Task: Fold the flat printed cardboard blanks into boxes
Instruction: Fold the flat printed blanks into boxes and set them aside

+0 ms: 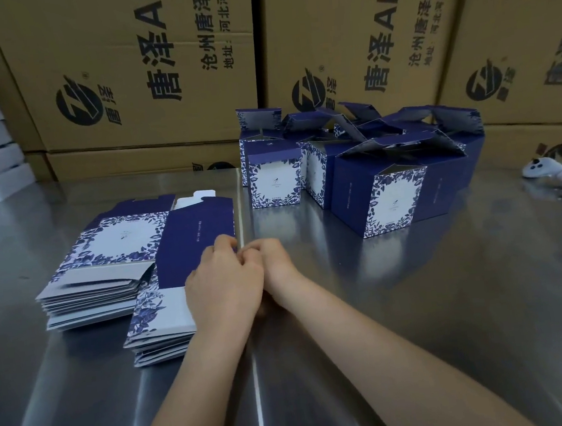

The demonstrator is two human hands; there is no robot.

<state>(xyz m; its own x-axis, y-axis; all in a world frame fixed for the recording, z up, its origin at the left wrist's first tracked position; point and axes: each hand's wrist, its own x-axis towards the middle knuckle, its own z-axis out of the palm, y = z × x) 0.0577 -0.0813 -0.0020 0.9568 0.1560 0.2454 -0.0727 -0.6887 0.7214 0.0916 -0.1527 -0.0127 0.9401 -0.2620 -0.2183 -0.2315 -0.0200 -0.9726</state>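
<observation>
Roughly midway, we judge: boxes folded at back, blank stacks unfolded; left hand pinches top blank, right hand curled, hold unclear.

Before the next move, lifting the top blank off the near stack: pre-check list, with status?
1. Hands in place: left hand and right hand meet at the right edge of the top blank. Ok.
2. Grip: both hands curl at that edge; whether they pinch it, cannot tell.
3. Single blank separated from the near stack: cannot tell.
4. Folding room: bare steel table right of the stack. Ok.
5. Finished pile: folded boxes stand behind, apart from the hands. Ok.
6. Clutter: white controller lies far right, out of the way. Ok.
</observation>
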